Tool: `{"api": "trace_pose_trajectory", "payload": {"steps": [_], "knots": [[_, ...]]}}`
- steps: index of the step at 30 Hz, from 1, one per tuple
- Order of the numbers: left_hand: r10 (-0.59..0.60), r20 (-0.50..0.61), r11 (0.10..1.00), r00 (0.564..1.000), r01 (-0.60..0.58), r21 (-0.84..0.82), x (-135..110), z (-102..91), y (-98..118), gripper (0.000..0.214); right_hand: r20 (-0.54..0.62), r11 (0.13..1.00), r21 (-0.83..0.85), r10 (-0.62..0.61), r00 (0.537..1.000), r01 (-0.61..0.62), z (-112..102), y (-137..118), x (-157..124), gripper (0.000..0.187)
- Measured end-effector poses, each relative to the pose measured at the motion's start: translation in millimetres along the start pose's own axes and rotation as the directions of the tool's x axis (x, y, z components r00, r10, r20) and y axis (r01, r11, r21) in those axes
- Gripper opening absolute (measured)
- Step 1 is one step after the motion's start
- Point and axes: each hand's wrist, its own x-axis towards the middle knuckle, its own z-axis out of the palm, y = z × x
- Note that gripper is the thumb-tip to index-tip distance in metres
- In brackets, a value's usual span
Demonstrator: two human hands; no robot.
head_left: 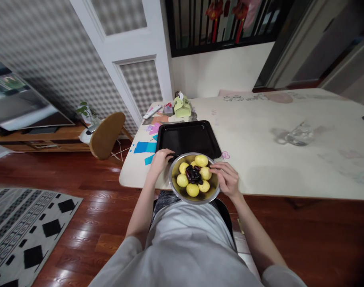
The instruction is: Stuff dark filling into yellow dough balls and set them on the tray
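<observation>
A metal bowl [173, 184] sits at the table's near edge, close to my body. Inside it, several yellow lemons [193, 190] ring a pile of small, dark, glossy oval fruits [194, 175]. My right hand [228, 177] reaches over the bowl's right rim, fingers stretched out, fingertips at a lemon [205, 173] on that side. At the bowl's upper left is my left hand [161, 161], its fingers loosely bent and apart by the near-left corner of a black baking tray [184, 139]. Whether it touches the tray or the bowl is hard to tell. The tray lies just beyond the bowl.
On the white table [253, 147] stand a glass pitcher [301, 134] to the right and a green tissue box [182, 107] behind the tray. A white remote [152, 112] lies at the far left corner. A wooden chair [107, 135] is left of the table.
</observation>
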Motion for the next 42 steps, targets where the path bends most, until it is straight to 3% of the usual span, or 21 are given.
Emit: {"api": "trace_pose_trajectory", "payload": {"steps": [7,13,16,20,23,26,29,32,38,42], "knots": [[-0.036,0.217,0.997,0.976,0.051,-0.063,15.4,-8.3,-2.7,0.032,0.000,1.000,-0.009,-0.008,1.000,0.008,0.1,0.8,0.3,0.031],[-0.052,0.192,0.995,0.980,0.068,-0.074,16.4,-8.2,1.2,0.041,0.001,1.000,-0.003,-0.004,1.000,0.004,0.3,1.1,-0.9,0.031],[-0.097,0.231,0.991,0.968,0.115,-0.065,19.6,-9.5,3.1,0.044,-0.002,1.000,0.000,0.006,1.000,-0.006,0.3,0.9,-1.1,0.031],[-0.124,0.224,0.991,0.967,0.130,-0.016,22.1,-12.9,10.6,0.038,-0.006,1.000,-0.001,-0.006,1.000,0.006,0.6,0.6,-0.6,0.031],[-0.067,0.050,0.995,0.997,0.070,-0.071,14.0,-15.3,25.2,0.028,-0.004,1.000,-0.008,-0.008,1.000,0.008,0.8,0.3,-0.1,0.031],[0.093,-0.077,0.981,0.993,-0.105,-0.162,-2.2,-15.7,47.5,0.017,-0.005,1.000,-0.011,-0.009,1.000,0.009,0.6,0.3,0.1,0.031],[0.296,-0.021,0.934,0.955,-0.294,-0.203,-17.0,-10.9,70.7,0.016,-0.004,1.000,-0.014,-0.004,1.000,0.004,0.2,0.6,0.0,0.031],[0.406,0.053,0.898,0.912,-0.387,-0.211,-23.3,-0.9,84.7,0.019,0.005,1.000,-0.014,-0.006,1.000,0.006,0.1,0.6,-0.5,0.032],[0.466,0.060,0.871,0.883,-0.446,-0.205,-23.5,9.8,85.9,0.023,-0.004,1.000,-0.014,0.008,1.000,-0.008,0.7,-0.8,-0.5,0.032],[0.438,-0.012,0.874,0.899,-0.430,-0.226,-29.5,2.8,84.5,0.025,0.005,1.000,-0.014,-0.001,1.000,0.001,0.7,-0.9,-0.5,0.031]]}}
